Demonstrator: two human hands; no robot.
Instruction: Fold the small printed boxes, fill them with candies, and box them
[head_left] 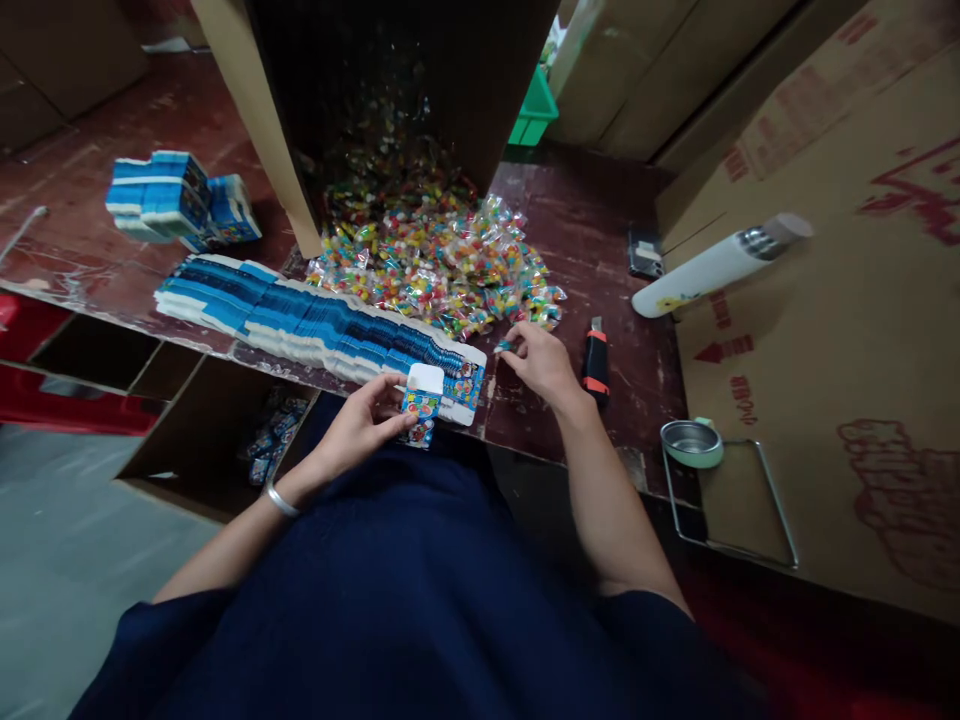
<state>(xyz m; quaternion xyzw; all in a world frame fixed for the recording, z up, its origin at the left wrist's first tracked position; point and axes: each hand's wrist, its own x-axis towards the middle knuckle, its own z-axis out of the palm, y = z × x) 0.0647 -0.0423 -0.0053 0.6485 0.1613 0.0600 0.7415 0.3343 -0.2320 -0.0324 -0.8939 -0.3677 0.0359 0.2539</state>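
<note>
A small blue printed box (421, 408) with its white flap raised is held upright between the thumb and bent fingers of the left hand (366, 428), just below the frame's centre. Between the nearly closed thumb and fingertips of the right hand (541, 362), slightly right of centre, a small blue-and-white piece (504, 346) is pinched. A long overlapping row of flat blue cartons (300, 315) is seen running from left of centre to beside the held box. Wrapped colourful candies (442, 265) are heaped above it, upper centre; a black-and-orange cutter (596, 365) is laid right of the right hand
</note>
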